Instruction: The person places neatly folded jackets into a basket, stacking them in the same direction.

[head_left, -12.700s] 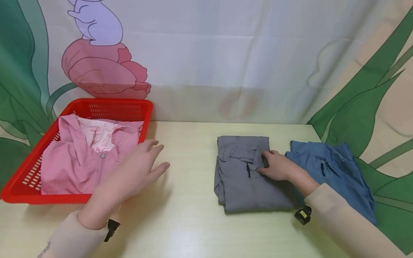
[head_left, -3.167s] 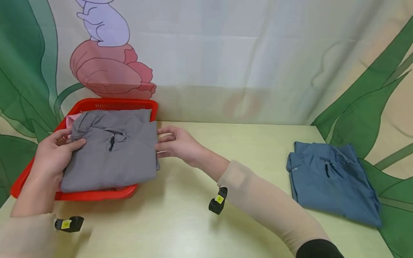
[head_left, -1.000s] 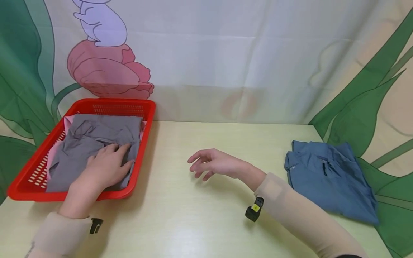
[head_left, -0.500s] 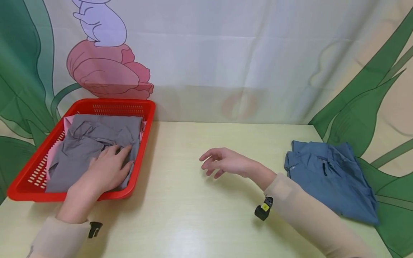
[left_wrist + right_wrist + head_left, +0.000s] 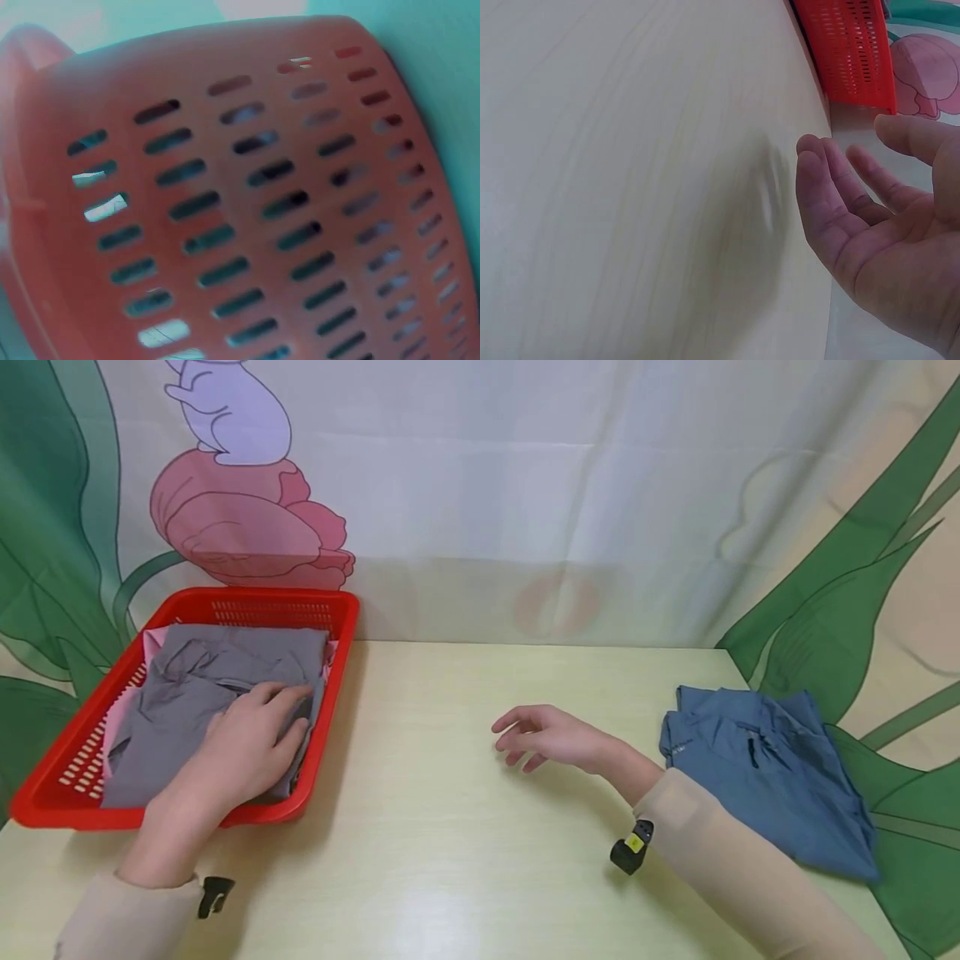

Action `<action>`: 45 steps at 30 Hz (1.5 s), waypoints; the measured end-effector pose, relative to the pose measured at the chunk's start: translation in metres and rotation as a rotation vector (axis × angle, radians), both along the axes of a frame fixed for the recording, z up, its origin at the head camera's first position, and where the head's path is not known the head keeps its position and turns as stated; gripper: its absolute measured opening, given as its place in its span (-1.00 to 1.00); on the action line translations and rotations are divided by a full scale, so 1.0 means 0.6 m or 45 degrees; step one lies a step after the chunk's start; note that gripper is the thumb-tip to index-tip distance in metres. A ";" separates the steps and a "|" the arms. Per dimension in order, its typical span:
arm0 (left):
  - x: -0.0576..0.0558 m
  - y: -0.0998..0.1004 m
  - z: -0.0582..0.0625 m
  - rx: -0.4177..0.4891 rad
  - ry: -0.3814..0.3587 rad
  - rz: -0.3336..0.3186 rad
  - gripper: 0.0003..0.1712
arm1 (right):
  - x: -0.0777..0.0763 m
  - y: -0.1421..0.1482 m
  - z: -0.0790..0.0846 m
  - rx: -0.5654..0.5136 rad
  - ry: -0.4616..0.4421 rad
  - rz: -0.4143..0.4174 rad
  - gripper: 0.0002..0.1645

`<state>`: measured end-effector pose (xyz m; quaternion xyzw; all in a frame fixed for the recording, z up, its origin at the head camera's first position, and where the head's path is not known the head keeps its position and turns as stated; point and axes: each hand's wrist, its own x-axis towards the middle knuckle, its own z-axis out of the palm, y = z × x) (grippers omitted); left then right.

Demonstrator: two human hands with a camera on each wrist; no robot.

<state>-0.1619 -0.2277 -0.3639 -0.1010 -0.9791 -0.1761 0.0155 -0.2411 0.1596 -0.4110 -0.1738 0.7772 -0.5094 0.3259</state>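
Observation:
My left hand (image 5: 243,747) rests palm down, fingers spread loosely, on a folded grey jacket (image 5: 180,702). The jacket lies inside the red plastic basket (image 5: 334,693). Beneath it, edges of a pink jacket (image 5: 116,718) stick out on the left and at the upper right. The left wrist view is filled by the slotted basket wall (image 5: 52,285), which hides that hand. My right hand (image 5: 558,739) hovers over the middle of the table, fingers gently bent and holding nothing. On the right lies a folded blue jacket (image 5: 780,793) with a dark zipper.
The pale wooden table (image 5: 420,827) runs back to a printed curtain (image 5: 480,510) with a rabbit and leaves. The basket stands at the table's left. In the right wrist view its red side (image 5: 885,67) shows beyond the fingers.
The grey jacket went from the table into the basket, over the pink one. Lately my right hand has drifted rightward, away from the basket; my left hand has stayed on the grey jacket.

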 end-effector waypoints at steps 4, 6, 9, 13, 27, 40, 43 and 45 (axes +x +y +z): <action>0.004 0.018 0.011 0.052 0.051 0.012 -0.37 | -0.001 0.011 -0.003 0.023 0.019 -0.013 -0.54; 0.005 0.025 0.013 0.070 0.062 0.015 -0.40 | -0.002 0.018 -0.002 0.032 0.030 -0.024 -0.54; 0.005 0.030 0.015 0.087 0.075 0.024 -0.43 | -0.003 0.030 0.002 0.037 0.050 -0.047 -0.52; 0.007 0.034 0.015 0.113 0.070 0.031 -0.46 | -0.010 0.049 0.008 0.036 0.079 -0.087 -0.51; 0.003 0.047 0.015 0.094 -0.054 0.087 -0.36 | -0.029 0.117 0.030 0.059 0.103 -0.244 -0.47; -0.013 0.036 0.001 0.082 -0.204 0.027 -0.10 | -0.033 0.156 0.042 0.179 0.207 -0.261 -0.48; -0.009 0.040 0.000 0.067 -0.158 0.038 -0.13 | -0.035 0.171 0.042 0.240 0.263 -0.276 -0.47; -0.005 0.044 0.001 0.066 -0.127 0.051 -0.15 | -0.036 0.181 0.040 0.297 0.299 -0.292 -0.45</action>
